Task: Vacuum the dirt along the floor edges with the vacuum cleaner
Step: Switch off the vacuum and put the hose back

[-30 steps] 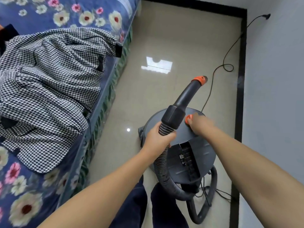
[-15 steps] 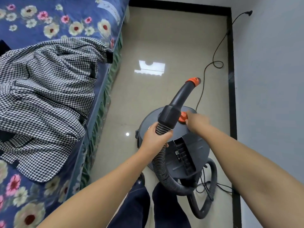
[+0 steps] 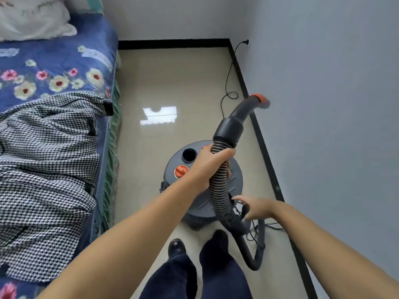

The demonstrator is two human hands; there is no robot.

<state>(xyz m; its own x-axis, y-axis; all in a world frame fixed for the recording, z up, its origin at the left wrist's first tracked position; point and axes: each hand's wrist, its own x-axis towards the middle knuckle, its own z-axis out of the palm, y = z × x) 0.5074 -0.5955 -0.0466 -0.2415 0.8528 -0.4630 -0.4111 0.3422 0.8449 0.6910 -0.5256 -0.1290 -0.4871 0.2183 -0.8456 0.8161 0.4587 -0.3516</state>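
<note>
A round grey vacuum cleaner [image 3: 195,201] stands on the beige floor in front of my feet, with an orange knob [image 3: 181,170] and a dark round port on its lid. My left hand [image 3: 210,164] grips the ribbed hose [image 3: 220,190] just below its black cuff. The curved black nozzle tube with an orange tip [image 3: 258,98] points up and right toward the wall. My right hand [image 3: 254,207] hovers with fingers spread beside the lower hose, holding nothing. The hose loops down to the floor behind the canister.
A bed with a blue flowered cover [image 3: 64,67] and a houndstooth garment [image 3: 45,169] fills the left side. A black skirting strip [image 3: 265,152] runs along the right wall and far wall. The power cord [image 3: 226,91] trails to a wall plug. My shoes are below.
My right hand left the orange knob on the lid and dropped back toward the lower hose. My left hand lifted the hose and swung the nozzle right toward the wall.
</note>
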